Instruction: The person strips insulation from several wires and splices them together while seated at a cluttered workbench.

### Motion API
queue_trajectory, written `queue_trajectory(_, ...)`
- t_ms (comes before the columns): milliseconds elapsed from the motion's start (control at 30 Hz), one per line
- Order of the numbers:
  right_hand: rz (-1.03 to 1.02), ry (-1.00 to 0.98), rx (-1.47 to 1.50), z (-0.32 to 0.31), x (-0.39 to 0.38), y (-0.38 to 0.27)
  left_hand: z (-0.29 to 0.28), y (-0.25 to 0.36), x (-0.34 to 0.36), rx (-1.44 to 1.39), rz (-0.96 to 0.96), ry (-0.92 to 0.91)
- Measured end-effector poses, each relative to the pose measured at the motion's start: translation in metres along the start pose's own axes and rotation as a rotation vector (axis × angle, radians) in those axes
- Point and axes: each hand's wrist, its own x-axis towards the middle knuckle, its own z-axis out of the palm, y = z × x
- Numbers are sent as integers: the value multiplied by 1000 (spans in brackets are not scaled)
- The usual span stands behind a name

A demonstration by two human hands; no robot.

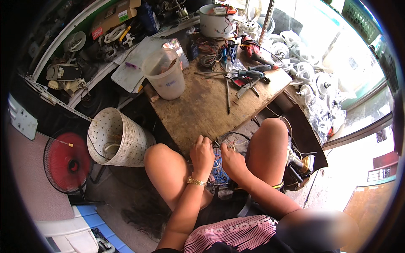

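Observation:
At the near edge of the worn wooden table (185,118), my two hands work close together, just above my lap. My left hand (201,154), with a gold watch on its wrist, is closed in a pinch; a small dark bit shows at its fingertips, too small to name. Opposite it, my right hand (233,161) is closed on what looks like the end of a black cable (237,134), which loops away to the right. Below and between them lies a tangle of blue and white wires (217,168). My fingers hide part of the cable.
A cloudy plastic bucket (164,80) stands at the table's left. Screwdrivers (252,74), a red power drill (255,50) and a white pot (216,23) lie farther back. A perforated basket (122,139) and red fan (67,160) are left; white plastic parts (312,84) pile up right.

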Motion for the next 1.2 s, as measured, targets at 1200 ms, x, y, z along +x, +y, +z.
queue_trajectory(1200, -69, -72, 272, -3, 10, 21, 15, -2, -4, 15, 15, -20)
